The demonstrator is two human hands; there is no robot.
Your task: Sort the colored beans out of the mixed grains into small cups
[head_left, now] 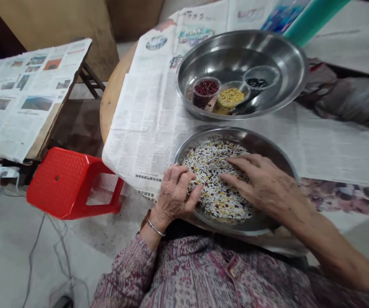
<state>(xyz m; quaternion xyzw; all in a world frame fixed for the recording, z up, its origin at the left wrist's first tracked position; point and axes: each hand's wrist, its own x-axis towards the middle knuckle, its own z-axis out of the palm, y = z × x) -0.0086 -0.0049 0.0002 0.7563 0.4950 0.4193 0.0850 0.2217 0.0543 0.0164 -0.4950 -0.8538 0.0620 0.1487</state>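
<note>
A shallow steel basin [248, 139] sits at the near edge of the table, holding a mix of white, dark red and yellow grains [215, 182]. My left hand [174, 192] rests on the grains at the basin's left side, fingers slightly curled and apart. My right hand [258, 182] lies spread on the grains from the right, holding nothing. Beyond it, a larger steel basin [223, 55] holds a cup of red beans [206, 92], a cup of yellow grains [231, 96] and a cup of black seeds [257, 82].
Newspaper [146, 124] covers the round wooden table [112, 98]. A red plastic stool [65, 182] stands on the floor to the left, by a newspaper-covered board [27, 94]. Thin cables [35, 252] trail across the concrete floor.
</note>
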